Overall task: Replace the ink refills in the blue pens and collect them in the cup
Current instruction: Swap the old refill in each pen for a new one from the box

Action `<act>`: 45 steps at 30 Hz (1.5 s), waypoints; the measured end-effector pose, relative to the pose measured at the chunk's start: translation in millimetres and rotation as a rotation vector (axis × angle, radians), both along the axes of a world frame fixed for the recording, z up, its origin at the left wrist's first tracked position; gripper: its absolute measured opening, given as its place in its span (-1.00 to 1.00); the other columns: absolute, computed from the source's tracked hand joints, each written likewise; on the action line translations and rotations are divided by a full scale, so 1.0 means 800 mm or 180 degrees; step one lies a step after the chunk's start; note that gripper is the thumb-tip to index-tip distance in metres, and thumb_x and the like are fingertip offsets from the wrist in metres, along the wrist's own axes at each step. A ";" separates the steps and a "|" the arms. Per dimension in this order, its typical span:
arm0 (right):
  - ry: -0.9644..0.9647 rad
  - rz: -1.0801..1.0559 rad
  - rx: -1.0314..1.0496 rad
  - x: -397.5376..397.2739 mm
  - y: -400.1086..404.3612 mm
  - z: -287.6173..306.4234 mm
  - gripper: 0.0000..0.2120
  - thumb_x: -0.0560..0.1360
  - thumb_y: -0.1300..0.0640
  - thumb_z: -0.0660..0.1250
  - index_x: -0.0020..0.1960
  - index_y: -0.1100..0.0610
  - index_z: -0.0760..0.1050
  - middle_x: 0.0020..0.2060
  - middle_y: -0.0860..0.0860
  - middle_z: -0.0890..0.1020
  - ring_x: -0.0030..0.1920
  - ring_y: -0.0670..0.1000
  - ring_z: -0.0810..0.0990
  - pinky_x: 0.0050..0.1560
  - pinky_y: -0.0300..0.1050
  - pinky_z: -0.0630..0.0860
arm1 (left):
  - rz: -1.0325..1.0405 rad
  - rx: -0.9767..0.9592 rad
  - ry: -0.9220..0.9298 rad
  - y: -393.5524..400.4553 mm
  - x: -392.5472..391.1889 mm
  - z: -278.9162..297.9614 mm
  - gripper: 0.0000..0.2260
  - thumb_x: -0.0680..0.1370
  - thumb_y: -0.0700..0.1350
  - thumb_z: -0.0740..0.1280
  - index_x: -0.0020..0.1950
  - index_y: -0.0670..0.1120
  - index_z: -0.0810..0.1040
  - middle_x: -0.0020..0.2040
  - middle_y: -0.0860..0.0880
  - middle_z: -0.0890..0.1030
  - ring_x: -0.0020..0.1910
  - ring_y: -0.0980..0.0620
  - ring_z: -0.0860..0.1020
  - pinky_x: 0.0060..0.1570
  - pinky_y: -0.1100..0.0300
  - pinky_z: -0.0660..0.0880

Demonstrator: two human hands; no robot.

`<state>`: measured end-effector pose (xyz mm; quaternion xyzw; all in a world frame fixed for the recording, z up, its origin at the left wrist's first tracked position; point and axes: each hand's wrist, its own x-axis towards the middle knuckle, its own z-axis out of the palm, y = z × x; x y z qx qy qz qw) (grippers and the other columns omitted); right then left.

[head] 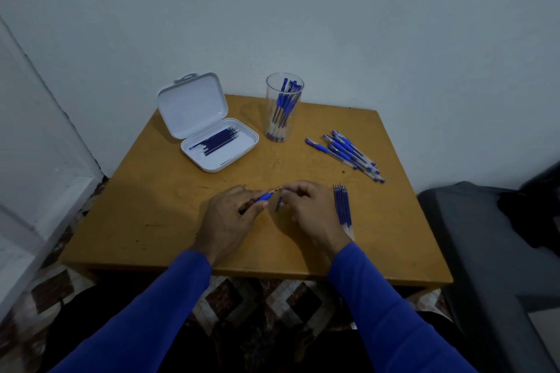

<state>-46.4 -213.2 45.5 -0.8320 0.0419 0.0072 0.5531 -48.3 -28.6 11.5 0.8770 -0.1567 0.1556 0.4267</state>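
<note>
Looking for brands or print, I can read none on the pens, the case or the cup. My left hand (pixel 230 215) is curled around a blue pen (pixel 261 198) low over the middle of the wooden surface (pixel 151 221), its tip angled up toward my right hand (pixel 306 209), whose fingertips pinch that tip. The clear cup (pixel 283 107) stands at the far edge holding pens, an open white case (pixel 212 133) of refills beside it, loose pens (pixel 345 151) right of it and a row of refills (pixel 343 206) just beside my right hand.
</note>
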 end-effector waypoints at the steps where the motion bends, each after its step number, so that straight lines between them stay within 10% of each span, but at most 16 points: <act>1: 0.0122 0.0086 0.0372 -0.002 0.003 0.002 -0.87 0.62 0.10 0.35 0.01 0.09 0.67 -0.10 0.06 0.69 -0.28 -0.12 0.54 -0.30 -0.25 0.45 | -0.0008 0.0002 -0.0015 0.001 0.000 0.000 -0.77 0.58 -0.01 0.42 0.22 0.01 0.68 -0.22 0.13 0.56 -0.22 0.14 0.52 -0.27 0.42 0.39; 13: 0.0441 -0.0078 0.1793 0.000 0.005 0.013 -0.87 0.71 0.14 0.18 0.12 0.17 0.46 -0.04 0.32 0.66 -0.39 0.02 0.51 -0.54 -0.17 0.39 | -0.0019 -0.0011 -0.0016 0.002 0.002 -0.004 -0.78 0.58 -0.01 0.41 0.20 -0.01 0.69 -0.21 0.14 0.57 -0.23 0.15 0.53 -0.27 0.41 0.39; 31: 0.0002 -0.0909 0.2066 0.018 0.001 0.027 -0.87 0.71 0.13 0.17 0.18 0.14 0.45 -0.15 0.15 0.71 -0.37 -0.01 0.61 -0.46 -0.14 0.56 | 0.0007 -0.0003 -0.0051 0.001 0.004 -0.006 -0.80 0.58 -0.01 0.42 0.18 0.02 0.69 -0.21 0.16 0.57 -0.18 0.13 0.54 -0.27 0.41 0.41; 38: -0.0257 -0.1178 -0.0599 0.013 -0.038 0.005 -0.85 0.61 0.04 0.37 0.14 0.05 0.63 -0.03 -0.07 0.65 -0.02 -0.09 0.59 -0.05 -0.26 0.51 | 0.0043 0.0055 0.0032 0.000 0.005 -0.010 -0.79 0.59 0.02 0.41 0.19 0.03 0.69 -0.21 0.16 0.57 -0.23 0.17 0.53 -0.28 0.40 0.41; 45: 0.0023 -0.1107 -0.1610 -0.004 -0.072 -0.011 -0.72 0.61 0.03 0.37 0.28 0.08 0.59 0.13 -0.02 0.62 0.01 -0.13 0.51 0.05 -0.24 0.48 | 0.0030 0.0060 -0.0010 -0.001 0.006 -0.011 -0.78 0.59 0.02 0.41 0.20 0.03 0.70 -0.24 0.13 0.57 -0.26 0.15 0.53 -0.28 0.16 0.52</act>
